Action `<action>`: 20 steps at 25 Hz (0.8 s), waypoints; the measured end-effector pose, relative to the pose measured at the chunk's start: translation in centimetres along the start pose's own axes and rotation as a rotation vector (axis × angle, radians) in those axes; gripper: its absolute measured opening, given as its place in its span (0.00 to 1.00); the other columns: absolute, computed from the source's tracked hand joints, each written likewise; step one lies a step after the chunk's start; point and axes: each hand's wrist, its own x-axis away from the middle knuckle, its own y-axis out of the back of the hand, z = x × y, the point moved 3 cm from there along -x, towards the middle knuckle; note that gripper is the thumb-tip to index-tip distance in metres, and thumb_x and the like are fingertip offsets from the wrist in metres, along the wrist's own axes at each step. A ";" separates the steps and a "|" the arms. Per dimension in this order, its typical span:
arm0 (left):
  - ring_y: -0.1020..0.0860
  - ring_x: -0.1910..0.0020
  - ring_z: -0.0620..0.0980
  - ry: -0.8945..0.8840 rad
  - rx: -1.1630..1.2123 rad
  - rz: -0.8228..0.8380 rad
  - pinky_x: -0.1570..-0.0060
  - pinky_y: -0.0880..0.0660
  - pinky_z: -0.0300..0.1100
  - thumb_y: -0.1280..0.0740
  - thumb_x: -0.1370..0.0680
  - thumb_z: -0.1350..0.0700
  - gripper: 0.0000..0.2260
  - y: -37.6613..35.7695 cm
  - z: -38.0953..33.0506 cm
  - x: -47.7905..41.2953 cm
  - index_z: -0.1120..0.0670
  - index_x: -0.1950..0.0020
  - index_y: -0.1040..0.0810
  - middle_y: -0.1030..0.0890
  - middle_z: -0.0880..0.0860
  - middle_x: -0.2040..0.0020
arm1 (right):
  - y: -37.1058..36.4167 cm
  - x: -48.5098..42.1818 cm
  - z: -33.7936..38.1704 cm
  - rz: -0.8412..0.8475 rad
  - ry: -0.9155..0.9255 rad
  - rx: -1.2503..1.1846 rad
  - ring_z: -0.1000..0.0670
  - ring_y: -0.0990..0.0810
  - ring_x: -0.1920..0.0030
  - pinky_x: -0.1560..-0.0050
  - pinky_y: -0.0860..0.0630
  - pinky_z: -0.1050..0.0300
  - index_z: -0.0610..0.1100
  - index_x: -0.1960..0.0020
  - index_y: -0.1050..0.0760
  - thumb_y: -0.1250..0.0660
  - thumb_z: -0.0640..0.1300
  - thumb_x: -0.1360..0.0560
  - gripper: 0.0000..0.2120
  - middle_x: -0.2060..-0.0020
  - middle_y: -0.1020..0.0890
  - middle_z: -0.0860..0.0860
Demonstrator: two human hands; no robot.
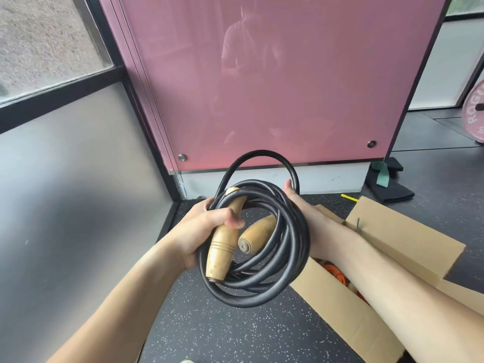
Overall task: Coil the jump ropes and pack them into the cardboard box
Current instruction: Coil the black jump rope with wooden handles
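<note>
Item, left: left hand point(207, 226), fingers curled tight round one wooden handle point(222, 247) together with the left side of the coil, thumb across the front. Item, centre: black jump rope point(296, 244), wound in several round loops and held in the air above the speckled floor point(222, 331), one looser loop standing higher against the pink panel point(262, 74); second wooden handle point(258, 233) lies inside the ring, butt end toward the camera. Item, right of centre: right hand point(301, 205), set behind the coil's right side, thumb tip showing by the upper loop; its fingers are hidden, grip cannot be told. Item, right: cardboard box point(392, 239), open on the floor under the right forearm, orange rope point(337, 273) inside. Item, far right: pink weight plate point(474, 113), upright.
</note>
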 end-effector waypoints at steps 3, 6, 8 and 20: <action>0.23 0.72 0.51 -0.064 -0.038 -0.080 0.72 0.25 0.41 0.29 0.41 0.64 0.16 -0.5 0.1 -0.3 0.59 0.54 0.23 0.22 0.55 0.67 | -1.0 0.4 -0.6 0.049 0.029 -0.089 0.48 0.17 0.69 0.63 0.20 0.60 0.40 0.57 0.22 0.44 0.66 0.20 0.30 0.68 0.19 0.45; 0.20 0.70 0.52 -0.117 -0.048 -0.241 0.69 0.22 0.42 0.27 0.36 0.68 0.13 -1.0 0.1 -0.6 0.60 0.54 0.21 0.18 0.56 0.66 | -2.3 0.3 -1.0 0.140 0.056 -0.322 0.43 0.18 0.56 0.43 0.22 0.49 0.37 0.44 0.24 0.47 0.79 0.29 0.45 0.58 0.20 0.40; 0.19 0.70 0.52 -0.171 -0.017 -0.363 0.68 0.21 0.45 0.25 0.37 0.65 0.14 -0.5 -0.3 -0.8 0.60 0.53 0.21 0.17 0.56 0.65 | -2.3 0.3 -0.6 0.236 0.116 -0.393 0.39 0.18 0.48 0.36 0.25 0.40 0.33 0.43 0.23 0.51 0.85 0.36 0.56 0.51 0.19 0.36; 0.17 0.61 0.44 -0.368 -0.432 -0.699 0.55 0.18 0.50 0.21 0.46 0.51 0.22 0.3 -0.4 0.2 0.47 0.56 0.23 0.16 0.45 0.61 | -2.9 0.1 0.1 -0.092 0.228 0.241 0.44 0.17 0.46 0.38 0.27 0.46 0.40 0.51 0.15 0.19 0.37 0.42 0.19 0.53 0.13 0.46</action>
